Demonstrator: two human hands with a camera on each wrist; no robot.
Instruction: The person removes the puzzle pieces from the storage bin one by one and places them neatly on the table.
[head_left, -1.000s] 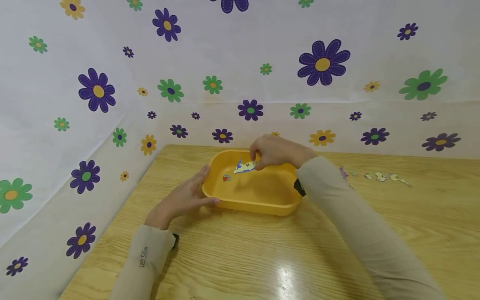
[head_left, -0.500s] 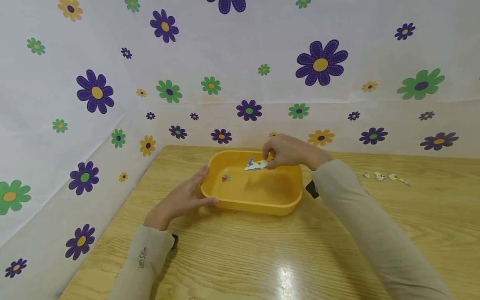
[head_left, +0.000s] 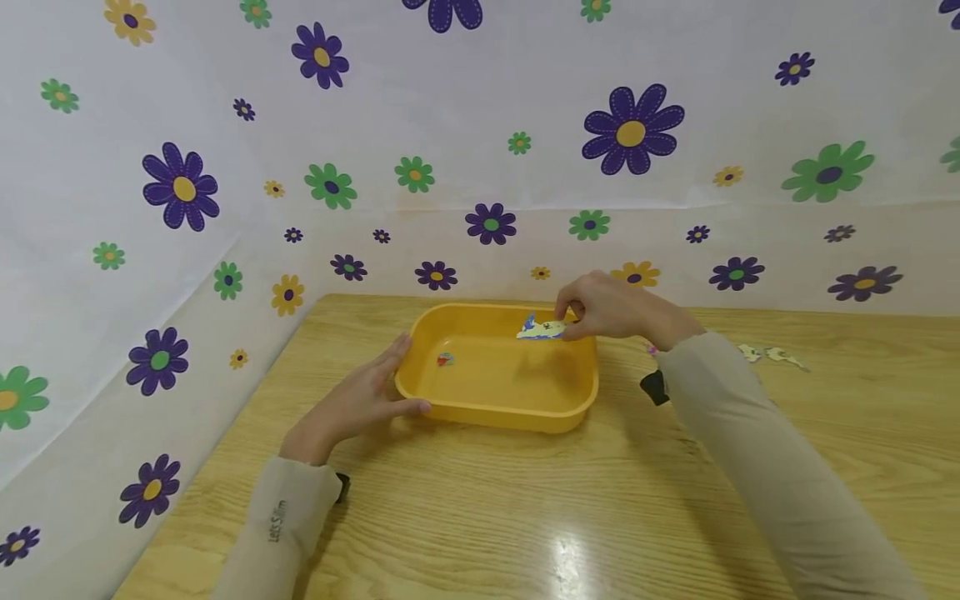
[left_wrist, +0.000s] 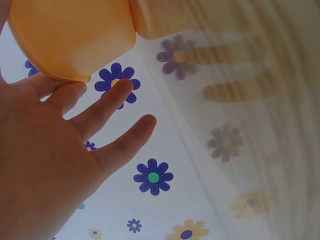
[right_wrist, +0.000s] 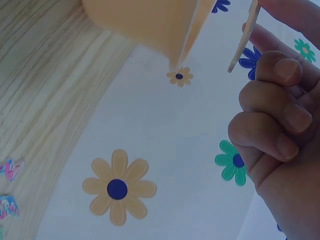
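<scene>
My right hand [head_left: 611, 307] pinches a thin, flat puzzle piece [head_left: 542, 330], cream and blue with an irregular outline, over the right part of a yellow plastic tub [head_left: 495, 417]. Seen edge-on in the right wrist view, the puzzle piece [right_wrist: 244, 37] sits between thumb and index finger, while the other fingers curl toward the palm. My left hand [head_left: 352, 408] rests against the tub's left end, thumb at its front corner. In the left wrist view its fingers [left_wrist: 127, 142] are spread and mostly straight, some touching the tub's rim. A small red and teal piece [head_left: 446, 359] lies in the tub.
Cream pieces [head_left: 783, 358] lie on the wooden table [head_left: 450, 508] to the right, partly behind the right sleeve. The right wrist view shows small pink and blue pieces [right_wrist: 9, 206] on the table. A flower-printed sheet [head_left: 450, 108] stands behind and at the left.
My right hand has moved right with the puzzle piece, from the tub's middle toward its right end. The left hand stays at the tub. The head view has shifted slightly.
</scene>
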